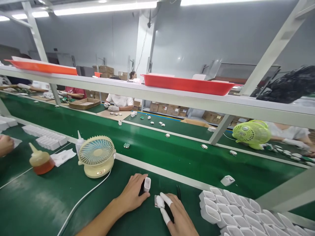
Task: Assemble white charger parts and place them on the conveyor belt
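Observation:
My left hand (133, 193) rests on the green bench near the front edge, fingers curled round a small white plastic shell (147, 184) held upright. Just to its right, my right hand (176, 213) wears white finger cots on two fingers and pinches a small flat grey part (157, 201) against the mat. A pair of dark tweezers (178, 192) lies on the mat just beyond my right hand.
Rows of white shells (236, 213) are stacked at the right. A cream desk fan (96, 156) with its white cable, an orange glue bottle (40, 161) and more shell trays (46, 137) sit left. A green conveyor (172, 154) carries small parts; other workers sit beyond. Red trays (187, 84) rest on the shelf.

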Available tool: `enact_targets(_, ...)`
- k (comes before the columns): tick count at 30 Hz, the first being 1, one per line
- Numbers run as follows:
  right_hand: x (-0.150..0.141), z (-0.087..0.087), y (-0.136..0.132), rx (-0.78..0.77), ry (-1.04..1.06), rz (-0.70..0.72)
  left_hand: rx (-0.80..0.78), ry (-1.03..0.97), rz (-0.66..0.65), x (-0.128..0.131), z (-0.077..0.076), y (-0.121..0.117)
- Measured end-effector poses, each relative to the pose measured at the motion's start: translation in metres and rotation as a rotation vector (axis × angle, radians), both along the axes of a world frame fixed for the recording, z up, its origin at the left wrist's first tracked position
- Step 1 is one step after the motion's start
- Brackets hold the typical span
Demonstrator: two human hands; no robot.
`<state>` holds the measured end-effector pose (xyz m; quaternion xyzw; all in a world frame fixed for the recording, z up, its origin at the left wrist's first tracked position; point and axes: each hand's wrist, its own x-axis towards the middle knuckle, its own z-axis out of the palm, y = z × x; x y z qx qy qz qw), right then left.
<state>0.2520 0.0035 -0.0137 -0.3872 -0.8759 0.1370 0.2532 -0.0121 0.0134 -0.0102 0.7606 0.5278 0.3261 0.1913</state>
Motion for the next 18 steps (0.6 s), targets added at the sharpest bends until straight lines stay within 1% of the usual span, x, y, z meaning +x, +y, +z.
enact_targets(3, 0.001, 0.004, -0.004, 0.010, 0.108, 0.017, 0.011, -0.010, 0.001, 0.000, 0.000, -0.001)
enact_targets(5, -0.001, 0.004, -0.005, -0.017, 0.197, 0.007, 0.013, -0.013, -0.002, 0.000, 0.000, -0.001)
enact_targets(10, -0.012, -0.005, -0.005, -0.179, 0.446, -0.061, 0.006, -0.022, -0.010, 0.000, -0.003, 0.000)
enact_targets(12, -0.013, -0.010, -0.005, -0.236, 0.512, -0.063, 0.010, -0.033, -0.011, 0.000, -0.003, -0.001)
enact_targets(14, -0.012, -0.015, -0.005, -0.244, 0.534, -0.050, 0.011, -0.041, -0.011, 0.001, -0.002, -0.002)
enact_targets(18, -0.004, -0.027, 0.001, -0.196, 0.507, -0.050, -0.017, -0.046, -0.028, 0.002, 0.004, -0.004)
